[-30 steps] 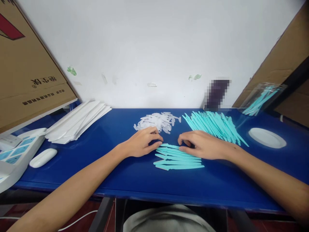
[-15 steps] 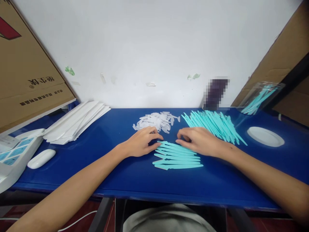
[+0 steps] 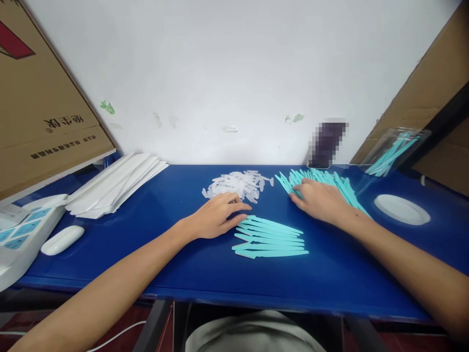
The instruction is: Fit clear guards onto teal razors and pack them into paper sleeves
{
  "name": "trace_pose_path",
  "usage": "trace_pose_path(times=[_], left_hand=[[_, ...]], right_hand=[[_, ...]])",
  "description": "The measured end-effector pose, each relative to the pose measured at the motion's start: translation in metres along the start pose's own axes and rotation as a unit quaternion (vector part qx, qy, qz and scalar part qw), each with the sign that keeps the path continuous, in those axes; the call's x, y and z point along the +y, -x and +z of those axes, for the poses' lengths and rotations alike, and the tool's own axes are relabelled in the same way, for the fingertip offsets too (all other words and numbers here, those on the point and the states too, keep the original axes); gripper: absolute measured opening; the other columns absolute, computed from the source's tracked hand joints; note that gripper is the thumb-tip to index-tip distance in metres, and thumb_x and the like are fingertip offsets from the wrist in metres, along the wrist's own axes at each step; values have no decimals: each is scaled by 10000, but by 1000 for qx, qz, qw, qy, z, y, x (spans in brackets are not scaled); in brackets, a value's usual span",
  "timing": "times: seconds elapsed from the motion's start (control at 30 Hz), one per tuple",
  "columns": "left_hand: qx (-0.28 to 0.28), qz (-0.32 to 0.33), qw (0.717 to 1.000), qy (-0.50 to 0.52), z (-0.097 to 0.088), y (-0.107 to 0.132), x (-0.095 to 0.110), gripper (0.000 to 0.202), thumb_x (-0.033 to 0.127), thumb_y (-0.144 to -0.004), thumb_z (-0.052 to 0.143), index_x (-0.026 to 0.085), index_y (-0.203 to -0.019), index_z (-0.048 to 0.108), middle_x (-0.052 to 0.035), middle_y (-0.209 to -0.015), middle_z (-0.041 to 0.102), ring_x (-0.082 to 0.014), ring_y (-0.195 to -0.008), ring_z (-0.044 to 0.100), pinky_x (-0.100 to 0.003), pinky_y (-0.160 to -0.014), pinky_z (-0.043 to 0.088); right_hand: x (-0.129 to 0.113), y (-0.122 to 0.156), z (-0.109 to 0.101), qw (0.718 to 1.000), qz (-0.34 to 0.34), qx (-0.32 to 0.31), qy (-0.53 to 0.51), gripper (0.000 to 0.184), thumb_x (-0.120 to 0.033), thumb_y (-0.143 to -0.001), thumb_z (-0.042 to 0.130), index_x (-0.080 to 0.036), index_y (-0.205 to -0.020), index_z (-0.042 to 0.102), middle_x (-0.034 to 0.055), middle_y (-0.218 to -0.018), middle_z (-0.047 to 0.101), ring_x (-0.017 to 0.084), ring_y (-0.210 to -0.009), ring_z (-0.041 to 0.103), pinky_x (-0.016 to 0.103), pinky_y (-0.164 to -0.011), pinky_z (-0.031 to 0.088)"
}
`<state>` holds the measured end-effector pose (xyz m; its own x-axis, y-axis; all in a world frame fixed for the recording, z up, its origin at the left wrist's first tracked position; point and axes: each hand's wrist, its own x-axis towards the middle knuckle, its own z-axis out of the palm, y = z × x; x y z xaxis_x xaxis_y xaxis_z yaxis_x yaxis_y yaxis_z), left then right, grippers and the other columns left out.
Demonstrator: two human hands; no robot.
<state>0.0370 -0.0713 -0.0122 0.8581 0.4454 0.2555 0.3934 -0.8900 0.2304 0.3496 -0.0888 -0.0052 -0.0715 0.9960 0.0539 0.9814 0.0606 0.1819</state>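
Observation:
Several turquoise eyebrow razors (image 3: pixel 271 239) lie side by side in a rough row on the blue table. My left hand (image 3: pixel 216 215) rests at the upper left end of this row, thumb and forefinger a little apart, with nothing visible between them. My right hand (image 3: pixel 320 200) reaches over a larger pile of the same razors (image 3: pixel 351 190). Its thumb and fingertips are slightly parted at the pile's left side, touching or just above razors there. Behind my left hand is a heap of small translucent white blade caps (image 3: pixel 238 183).
White paper sleeves (image 3: pixel 117 186) are stacked at the left, near a white oval case (image 3: pixel 63 240) and a white device (image 3: pixel 32 234). At the right are a white oval dish (image 3: pixel 402 209) and a clear container (image 3: pixel 394 151) holding razors. A phone (image 3: pixel 327 146) leans on the wall.
My right hand has moved from the row of razors up and right to the pile. My left hand has barely moved; the row stays in place.

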Motion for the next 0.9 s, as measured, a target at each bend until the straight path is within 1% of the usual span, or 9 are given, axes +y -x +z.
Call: trace_pose_path(times=[0.13, 0.2, 0.3, 0.4, 0.53, 0.63, 0.7, 0.77, 0.9], left_hand=[[1, 1, 1000, 1, 0, -1, -1, 406, 390, -1092, 379, 192, -1329, 643, -95, -1050, 624, -216, -945, 568, -331, -789, 420], [3, 2, 1000, 2, -1, -1, -1, 406, 386, -1092, 377, 190, -1320, 649, -96, -1049, 627, -216, -945, 573, -332, -794, 425], [12, 1, 1000, 2, -3, 0, 0, 404, 373, -1092, 370, 181, -1295, 663, -97, -1030, 631, -219, -943, 580, -336, -806, 436], [21, 0, 1000, 3, -5, 0, 1, 406, 359, -1092, 364, 165, -1270, 673, -99, -1010, 633, -219, -938, 582, -341, -812, 441], [25, 1, 1000, 2, -6, 0, 2, 401, 348, -1091, 361, 166, -1260, 676, -96, -1009, 635, -215, -936, 582, -337, -814, 441], [25, 2, 1000, -3, -6, -1, 1, 396, 347, -1090, 364, 168, -1251, 678, -93, -1004, 635, -214, -933, 584, -336, -815, 442], [24, 1, 1000, -5, -5, 0, 0, 400, 351, -1089, 363, 164, -1245, 681, -94, -998, 632, -215, -928, 584, -337, -814, 444], [22, 0, 1000, -4, -6, 0, 0, 410, 352, -1091, 354, 157, -1252, 678, -97, -997, 628, -216, -928, 585, -338, -815, 448], [15, -7, 1000, 3, -6, 0, 1, 432, 354, -1097, 329, 151, -1278, 666, -100, -1004, 628, -216, -940, 585, -339, -823, 453]], right_hand=[[-3, -4, 1, 1000, 1, 8, 13, 485, -426, -1031, 347, -166, -979, 754, 141, -1081, 697, 278, -907, 697, 337, -671, 424], [-6, -7, -2, 1000, 8, 11, 17, 496, -440, -1029, 352, -161, -902, 742, 150, -1087, 698, 288, -917, 696, 342, -676, 435], [-9, -14, -8, 1000, 4, -6, 2, 486, -453, -1026, 365, -146, -913, 725, 180, -1123, 701, 315, -960, 691, 360, -690, 445], [-10, -21, -14, 999, -8, -31, -17, 400, -400, -1004, 408, -143, -960, 712, 196, -1108, 712, 318, -952, 692, 360, -676, 438], [-9, -24, -18, 998, 3, -53, -27, 318, -366, -958, 475, -167, -888, 712, 167, -962, 737, 287, -858, 698, 335, -635, 421], [-8, -22, -20, 997, 7, -74, -27, 324, -377, -953, 499, -171, -806, 702, 143, -825, 723, 267, -765, 690, 324, -601, 408], [-9, -20, -22, 996, 6, -86, -23, 333, -375, -956, 513, -165, -772, 694, 144, -779, 709, 269, -723, 685, 330, -590, 406], [-11, -17, -23, 995, 2, -93, -17, 325, -359, -954, 530, -156, -758, 691, 158, -776, 707, 282, -725, 692, 340, -603, 416], [-18, -14, -26, 995, 0, -99, -4, 286, -322, -929, 559, -146, -755, 702, 180, -823, 724, 302, -797, 717, 344, -652, 444]])
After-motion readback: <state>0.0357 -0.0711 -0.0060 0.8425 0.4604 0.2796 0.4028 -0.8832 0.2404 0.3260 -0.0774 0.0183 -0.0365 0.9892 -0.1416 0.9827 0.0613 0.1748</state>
